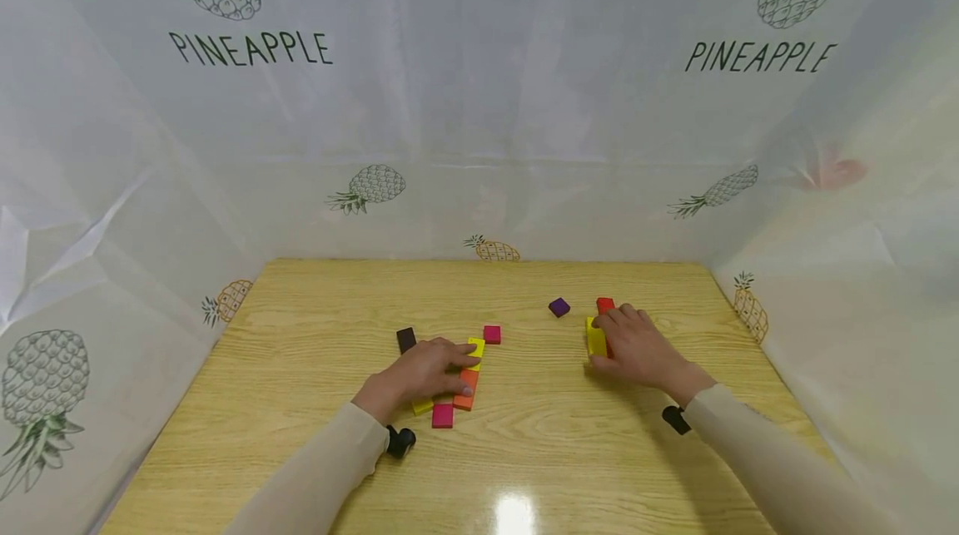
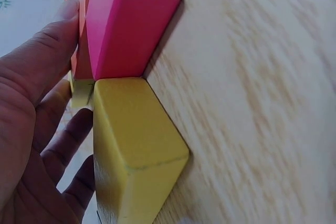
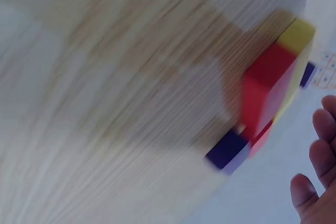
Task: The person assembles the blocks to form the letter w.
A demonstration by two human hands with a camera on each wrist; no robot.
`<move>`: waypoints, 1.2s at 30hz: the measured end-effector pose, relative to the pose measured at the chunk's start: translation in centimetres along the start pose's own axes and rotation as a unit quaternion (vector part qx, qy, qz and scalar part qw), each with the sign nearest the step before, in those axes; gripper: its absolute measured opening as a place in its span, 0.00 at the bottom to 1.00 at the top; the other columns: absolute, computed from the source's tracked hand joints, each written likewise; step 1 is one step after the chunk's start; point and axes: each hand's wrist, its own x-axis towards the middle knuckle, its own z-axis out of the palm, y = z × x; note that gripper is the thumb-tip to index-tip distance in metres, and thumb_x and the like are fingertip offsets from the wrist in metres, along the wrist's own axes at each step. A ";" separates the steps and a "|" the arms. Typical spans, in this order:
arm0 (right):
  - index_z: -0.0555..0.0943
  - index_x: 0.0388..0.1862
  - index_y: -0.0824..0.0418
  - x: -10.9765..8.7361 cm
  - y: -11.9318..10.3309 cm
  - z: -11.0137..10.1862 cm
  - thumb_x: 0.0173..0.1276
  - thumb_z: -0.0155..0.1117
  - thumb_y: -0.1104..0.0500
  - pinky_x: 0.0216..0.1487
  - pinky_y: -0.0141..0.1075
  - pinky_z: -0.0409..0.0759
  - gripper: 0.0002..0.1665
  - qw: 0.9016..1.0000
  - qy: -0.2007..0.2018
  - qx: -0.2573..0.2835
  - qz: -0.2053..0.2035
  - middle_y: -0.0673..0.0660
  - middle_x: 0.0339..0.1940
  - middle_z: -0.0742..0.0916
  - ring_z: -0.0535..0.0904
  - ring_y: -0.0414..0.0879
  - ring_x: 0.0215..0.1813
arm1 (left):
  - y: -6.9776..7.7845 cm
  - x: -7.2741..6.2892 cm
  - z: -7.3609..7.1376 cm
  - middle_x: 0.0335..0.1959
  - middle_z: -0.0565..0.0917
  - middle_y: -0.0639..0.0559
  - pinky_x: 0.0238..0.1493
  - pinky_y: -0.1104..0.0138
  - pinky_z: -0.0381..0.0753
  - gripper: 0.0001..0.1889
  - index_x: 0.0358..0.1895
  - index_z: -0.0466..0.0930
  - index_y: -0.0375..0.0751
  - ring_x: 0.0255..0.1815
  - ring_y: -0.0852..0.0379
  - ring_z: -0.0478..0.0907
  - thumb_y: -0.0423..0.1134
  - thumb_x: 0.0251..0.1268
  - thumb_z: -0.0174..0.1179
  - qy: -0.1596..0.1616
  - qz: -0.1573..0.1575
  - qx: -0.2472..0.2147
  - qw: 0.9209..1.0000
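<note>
- Left hand (image 1: pixel 419 373) spread flat, fingers straight, resting on orange flat wooden block (image 1: pixel 466 389) and yellow flat wooden block (image 1: pixel 475 348) on light wooden table (image 1: pixel 524 435); pink square wooden block (image 1: pixel 442 416) just nearer.
- Right hand (image 1: pixel 633 348) relaxed, fingers laid over long yellow wooden block (image 1: pixel 595 337); red wooden block (image 1: pixel 604 304) just beyond fingertips.
- Small purple wooden cube (image 1: pixel 559 307) farther left, apart.

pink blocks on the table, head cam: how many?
2. One pink block lies just right of the left hand's fingertips; the other lies near that wrist. The hands may hide more.
</note>
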 end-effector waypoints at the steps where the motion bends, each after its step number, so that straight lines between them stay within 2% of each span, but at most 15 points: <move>1: 0.81 0.57 0.66 -0.3 0.3 -0.2 0.65 0.74 0.43 0.54 0.55 0.74 0.32 1.000 -0.005 -0.003 0.001 0.59 0.50 0.84 0.74 0.58 0.52 | 0.0 0.0 0.0 0.82 0.69 0.58 0.78 0.49 0.69 0.30 0.75 0.77 0.54 0.82 0.46 0.64 0.53 0.73 0.67 -0.001 -0.001 0.002 1.000; 7: 0.81 0.63 0.65 -1.7 2.2 -0.8 0.67 0.73 0.41 0.59 0.61 0.76 0.36 0.999 -0.034 -0.023 0.001 0.63 0.59 0.84 0.75 0.62 0.58 | 0.1 0.0 -0.1 0.81 0.69 0.59 0.77 0.50 0.70 0.31 0.75 0.77 0.54 0.81 0.46 0.64 0.54 0.72 0.68 -0.003 -0.005 0.006 1.000; 10: 0.81 0.65 0.64 -2.1 2.8 -0.6 0.67 0.72 0.39 0.58 0.61 0.77 0.38 0.999 -0.037 -0.029 -0.005 0.63 0.61 0.84 0.75 0.61 0.58 | 0.1 0.1 -0.1 0.81 0.69 0.58 0.77 0.49 0.70 0.30 0.75 0.77 0.54 0.81 0.46 0.65 0.53 0.72 0.68 -0.003 -0.003 0.007 1.000; 17: 0.82 0.62 0.64 -2.5 3.5 0.3 0.65 0.72 0.36 0.55 0.59 0.77 0.38 0.999 -0.034 -0.041 -0.011 0.62 0.57 0.85 0.75 0.61 0.56 | 0.2 0.1 -0.1 0.81 0.69 0.57 0.78 0.48 0.69 0.30 0.75 0.77 0.54 0.82 0.44 0.64 0.53 0.73 0.67 -0.002 -0.003 0.013 1.000; 29: 0.83 0.62 0.64 -2.4 3.9 0.8 0.67 0.69 0.39 0.54 0.58 0.76 0.36 0.998 -0.047 -0.044 -0.010 0.63 0.58 0.84 0.75 0.61 0.55 | 0.3 0.0 -0.2 0.81 0.69 0.57 0.78 0.48 0.68 0.30 0.75 0.77 0.54 0.82 0.44 0.64 0.53 0.72 0.67 -0.002 -0.002 0.008 1.000; 36: 0.82 0.55 0.64 -2.4 3.8 0.6 0.64 0.72 0.41 0.51 0.56 0.77 0.32 0.999 -0.048 -0.021 0.006 0.61 0.51 0.84 0.74 0.58 0.50 | 0.2 0.0 -0.2 0.81 0.69 0.57 0.78 0.48 0.68 0.30 0.75 0.77 0.53 0.82 0.45 0.64 0.54 0.72 0.67 -0.003 0.000 0.005 1.000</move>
